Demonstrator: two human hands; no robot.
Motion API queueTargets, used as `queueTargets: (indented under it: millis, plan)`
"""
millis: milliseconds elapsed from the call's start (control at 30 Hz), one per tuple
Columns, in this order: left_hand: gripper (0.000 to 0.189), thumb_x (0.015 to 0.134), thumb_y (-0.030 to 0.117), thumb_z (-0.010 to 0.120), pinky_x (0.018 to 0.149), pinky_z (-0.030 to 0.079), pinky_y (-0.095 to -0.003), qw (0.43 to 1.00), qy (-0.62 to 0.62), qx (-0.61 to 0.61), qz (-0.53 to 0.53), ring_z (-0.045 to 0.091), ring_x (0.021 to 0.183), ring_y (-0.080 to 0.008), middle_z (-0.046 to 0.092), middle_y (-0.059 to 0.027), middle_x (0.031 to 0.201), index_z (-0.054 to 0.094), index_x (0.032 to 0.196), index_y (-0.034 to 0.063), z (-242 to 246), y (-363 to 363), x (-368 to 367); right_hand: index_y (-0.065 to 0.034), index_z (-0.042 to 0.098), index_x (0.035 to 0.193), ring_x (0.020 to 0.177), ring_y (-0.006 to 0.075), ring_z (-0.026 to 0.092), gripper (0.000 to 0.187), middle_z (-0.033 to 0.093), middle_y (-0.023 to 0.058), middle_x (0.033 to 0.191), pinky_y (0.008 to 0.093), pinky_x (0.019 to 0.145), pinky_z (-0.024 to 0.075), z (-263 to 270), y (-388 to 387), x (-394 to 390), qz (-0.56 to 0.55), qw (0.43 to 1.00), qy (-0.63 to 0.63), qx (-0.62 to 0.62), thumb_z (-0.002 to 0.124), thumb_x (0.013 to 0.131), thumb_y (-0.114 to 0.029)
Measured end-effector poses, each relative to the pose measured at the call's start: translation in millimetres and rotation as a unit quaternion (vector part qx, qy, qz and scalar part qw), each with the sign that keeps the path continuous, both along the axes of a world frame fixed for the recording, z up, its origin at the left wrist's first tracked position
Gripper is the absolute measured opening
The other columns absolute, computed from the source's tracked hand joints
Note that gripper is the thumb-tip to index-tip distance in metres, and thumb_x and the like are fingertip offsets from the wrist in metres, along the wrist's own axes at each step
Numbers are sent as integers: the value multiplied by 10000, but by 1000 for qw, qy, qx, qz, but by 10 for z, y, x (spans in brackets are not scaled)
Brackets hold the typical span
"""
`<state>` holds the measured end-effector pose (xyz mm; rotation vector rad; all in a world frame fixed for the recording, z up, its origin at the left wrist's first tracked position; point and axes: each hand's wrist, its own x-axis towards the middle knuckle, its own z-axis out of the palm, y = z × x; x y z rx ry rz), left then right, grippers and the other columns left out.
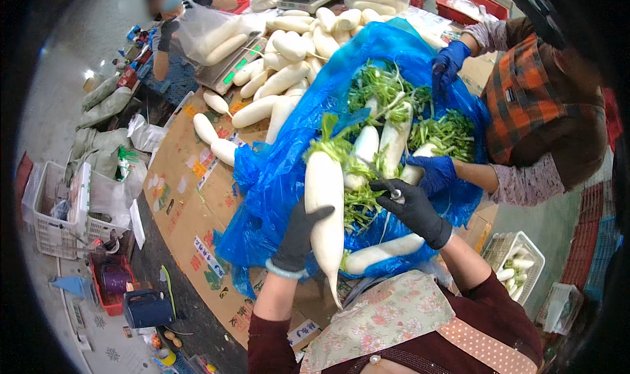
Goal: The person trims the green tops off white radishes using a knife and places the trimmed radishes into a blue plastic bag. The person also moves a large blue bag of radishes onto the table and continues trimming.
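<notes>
My left hand (pixel 299 233), in a black glove, is closed around a large white daikon radish (pixel 325 201) with short green leaf stubs at its top and its root tip toward me. To its right, my right hand (pixel 413 211), also black-gloved, grips a tool with a round metal part (pixel 396 195); a thin dark blade seems to reach from it toward the leaves, though its exact kind is unclear. Both hands are over an open blue plastic bag (pixel 275 196) that holds several leafy daikons (pixel 366 145) and cut green leaf tops (pixel 445 135). Another daikon (pixel 384 253) lies at the bag's near edge.
A co-worker's blue-gloved hands (pixel 433 174) are at the bag's right side. Trimmed daikons (pixel 288 78) are heaped at the back beside a scale (pixel 236 63), where another person handles a clear bag. Cardboard (pixel 182 201) covers the table. A white crate (pixel 529 275) stands at right.
</notes>
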<state>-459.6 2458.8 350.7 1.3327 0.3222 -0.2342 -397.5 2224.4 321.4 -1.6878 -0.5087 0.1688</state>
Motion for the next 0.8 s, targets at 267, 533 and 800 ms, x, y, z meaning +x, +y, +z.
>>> queueTargets:
  millis: [267,533,800]
  plan:
    - [722,704,180,804,915,460,-381,942,-76,322,54,576,1043,-263,569,-189,1175,428,1282,-35,-175,-323,-633,-111,633,1011,733,329,649,257,655,135,821,415,625,511,-61,119,-236,11,962,-173,-212,670,779,-213]
    - [763,689,212,814,944,447,-381,932,-115,338,63,568,1094,-274,572,-195,1203,436,1305,-31,-103,-333,-876,-100,622,981,711,329,643,235,649,132,820,416,613,506,56,257,-254,20,938,-230,-260,664,774,-205]
    - [770,681,210,818,941,452,-374,962,-103,253,3,575,1093,-272,571,-190,1218,441,1309,-28,-181,-196,-922,-109,616,961,730,337,639,240,647,133,827,423,619,504,-96,239,-135,55,926,-283,-244,660,729,-149]
